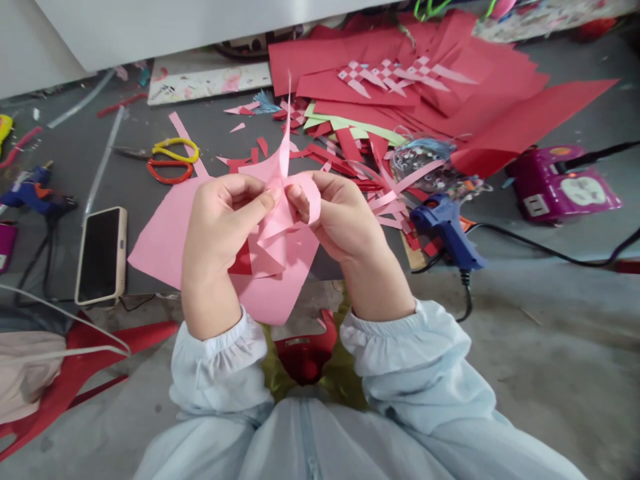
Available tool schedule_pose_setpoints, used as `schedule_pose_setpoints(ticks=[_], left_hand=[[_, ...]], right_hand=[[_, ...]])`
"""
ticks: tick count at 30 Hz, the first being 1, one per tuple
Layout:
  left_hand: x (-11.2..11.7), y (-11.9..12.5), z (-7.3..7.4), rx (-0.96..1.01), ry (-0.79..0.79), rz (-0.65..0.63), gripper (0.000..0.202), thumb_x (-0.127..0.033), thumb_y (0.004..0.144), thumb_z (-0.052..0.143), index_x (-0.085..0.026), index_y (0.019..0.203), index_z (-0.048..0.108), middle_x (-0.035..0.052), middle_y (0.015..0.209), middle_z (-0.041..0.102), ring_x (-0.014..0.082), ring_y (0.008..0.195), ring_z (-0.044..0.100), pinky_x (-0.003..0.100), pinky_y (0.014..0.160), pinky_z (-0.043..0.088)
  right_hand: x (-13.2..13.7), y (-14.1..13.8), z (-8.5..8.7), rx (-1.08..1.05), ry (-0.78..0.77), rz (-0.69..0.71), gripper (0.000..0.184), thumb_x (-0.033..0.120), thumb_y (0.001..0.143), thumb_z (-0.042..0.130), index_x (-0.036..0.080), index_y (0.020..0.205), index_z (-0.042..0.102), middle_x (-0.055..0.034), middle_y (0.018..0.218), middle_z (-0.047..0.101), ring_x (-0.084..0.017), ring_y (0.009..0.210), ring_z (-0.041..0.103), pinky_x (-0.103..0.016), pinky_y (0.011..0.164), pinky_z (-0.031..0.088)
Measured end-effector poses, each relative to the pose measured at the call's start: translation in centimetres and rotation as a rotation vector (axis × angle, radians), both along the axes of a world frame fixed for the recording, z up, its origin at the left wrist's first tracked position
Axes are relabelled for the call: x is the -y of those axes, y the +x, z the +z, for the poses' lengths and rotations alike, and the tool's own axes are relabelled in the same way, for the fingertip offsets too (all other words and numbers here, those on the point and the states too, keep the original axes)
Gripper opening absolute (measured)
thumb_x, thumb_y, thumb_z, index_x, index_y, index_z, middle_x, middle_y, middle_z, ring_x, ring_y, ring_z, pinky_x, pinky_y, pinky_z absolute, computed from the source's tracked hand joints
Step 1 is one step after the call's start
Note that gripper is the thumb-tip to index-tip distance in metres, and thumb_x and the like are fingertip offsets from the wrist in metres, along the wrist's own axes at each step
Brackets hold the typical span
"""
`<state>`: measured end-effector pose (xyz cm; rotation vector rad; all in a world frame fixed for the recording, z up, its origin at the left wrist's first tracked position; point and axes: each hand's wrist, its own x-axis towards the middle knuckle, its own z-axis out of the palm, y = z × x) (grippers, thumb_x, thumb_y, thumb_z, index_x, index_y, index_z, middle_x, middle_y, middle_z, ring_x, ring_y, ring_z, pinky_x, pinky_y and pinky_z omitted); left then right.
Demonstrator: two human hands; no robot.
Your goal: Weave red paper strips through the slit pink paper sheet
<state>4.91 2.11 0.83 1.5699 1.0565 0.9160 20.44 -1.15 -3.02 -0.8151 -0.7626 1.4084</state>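
Left hand (pixel 220 223) and right hand (pixel 340 217) close together above the grey table (pixel 125 180), both pinching a folded pink paper piece (pixel 280 233), blue glue gun (pixel 447 230) just right, phone (pixel 101 255) left, scissors (pixel 173 160) beyond

I'm working with a single view, from the camera on the person's head. It faces forward and steeply down, close over the left hand (pixel 220 233) and right hand (pixel 345 223), which grip the pink paper (pixel 280 290) just left of the blue glue gun (pixel 450 233). Beyond the glue gun, red sheets (pixel 500 113) reach the frame's top edge. Pale sleeves (pixel 220 367) fill the bottom, nearer to the camera than the glue gun.
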Motion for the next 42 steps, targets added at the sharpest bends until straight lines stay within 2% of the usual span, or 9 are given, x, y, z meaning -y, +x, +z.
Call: schedule_pose_setpoints(ticks=[4,9,14,18,22,27,33,38,42], left_hand=[[0.0,0.1,-0.2,0.006,0.007,0.033,0.031,-0.051,0.075,0.082,-0.025,0.066,0.067,0.0013,0.066,0.061,0.0165,0.063,0.059,0.031,0.052,0.046],[0.0,0.4,-0.4,0.028,0.004,0.048,0.030,-0.048,0.073,0.084,-0.025,0.065,0.067,0.0008,0.066,0.062,0.0154,0.063,0.058,0.031,0.053,0.046],[-0.1,0.5,-0.3,0.060,0.011,0.045,0.028,-0.043,0.075,0.083,-0.022,0.065,0.067,-0.0007,0.062,0.059,0.0122,0.059,0.055,0.029,0.053,0.044],[-0.1,0.5,-0.3,0.054,0.012,0.035,0.026,-0.039,0.076,0.083,-0.021,0.066,0.066,-0.0010,0.064,0.059,0.0109,0.060,0.054,0.028,0.055,0.045],[-0.1,0.5,-0.5,0.048,0.011,0.053,0.028,-0.043,0.077,0.082,-0.021,0.067,0.067,-0.0010,0.064,0.060,0.0109,0.060,0.055,0.028,0.055,0.047],[-0.1,0.4,-0.7,0.078,0.007,0.080,0.030,-0.048,0.073,0.084,-0.022,0.069,0.070,-0.0004,0.065,0.061,0.0113,0.059,0.056,0.027,0.054,0.048],[-0.3,0.4,-0.8,0.199,-0.010,0.049,0.024,-0.041,0.071,0.088,-0.022,0.070,0.073,-0.0011,0.062,0.062,0.0100,0.057,0.058,0.024,0.053,0.049],[-0.4,0.4,-1.1,0.209,0.020,0.073,0.019,-0.037,0.073,0.086,-0.022,0.070,0.074,-0.0010,0.065,0.065,0.0100,0.057,0.058,0.023,0.054,0.051],[-0.3,0.5,-0.9,0.154,0.002,0.108,0.024,-0.043,0.071,0.087,-0.024,0.071,0.073,-0.0005,0.065,0.064,0.0133,0.060,0.060,0.028,0.057,0.053]], right_hand=[[-0.1,-0.2,-0.1,0.016,-0.015,-0.035,0.032,0.046,0.065,0.087,0.021,0.075,0.070,0.0032,0.071,0.061,-0.007,0.064,0.051,-0.022,0.062,0.046],[-0.1,-0.4,0.1,-0.001,-0.030,-0.075,0.034,0.046,0.063,0.088,0.020,0.074,0.068,0.0024,0.075,0.062,-0.008,0.068,0.053,-0.023,0.063,0.046],[-0.1,0.0,0.1,0.039,-0.058,-0.033,0.037,0.048,0.059,0.089,0.019,0.069,0.068,0.0037,0.065,0.058,-0.006,0.056,0.047,-0.021,0.052,0.041],[0.0,0.2,-0.2,0.025,-0.037,0.006,0.037,0.048,0.059,0.089,0.018,0.068,0.069,0.0039,0.063,0.057,-0.006,0.056,0.048,-0.021,0.054,0.043],[-0.1,-0.1,-0.3,0.012,-0.027,-0.032,0.035,0.047,0.063,0.088,0.019,0.072,0.069,0.0029,0.069,0.061,-0.006,0.062,0.051,-0.020,0.058,0.044],[-0.2,-0.3,0.1,-0.004,-0.066,-0.068,0.037,0.047,0.061,0.089,0.018,0.071,0.068,0.0037,0.066,0.061,-0.005,0.057,0.049,-0.019,0.052,0.041],[-0.1,0.2,0.0,-0.005,-0.072,0.046,0.034,0.040,0.059,0.091,0.016,0.072,0.071,0.0027,0.065,0.064,-0.005,0.056,0.054,-0.019,0.054,0.046],[-0.2,0.0,-0.1,-0.039,-0.043,0.010,0.034,0.041,0.061,0.090,0.015,0.071,0.070,0.0034,0.065,0.063,-0.004,0.056,0.054,-0.017,0.054,0.045],[-0.2,-0.3,0.0,-0.052,-0.059,-0.023,0.035,0.043,0.061,0.090,0.017,0.070,0.068,0.0056,0.061,0.059,-0.003,0.052,0.049,-0.016,0.050,0.042]])
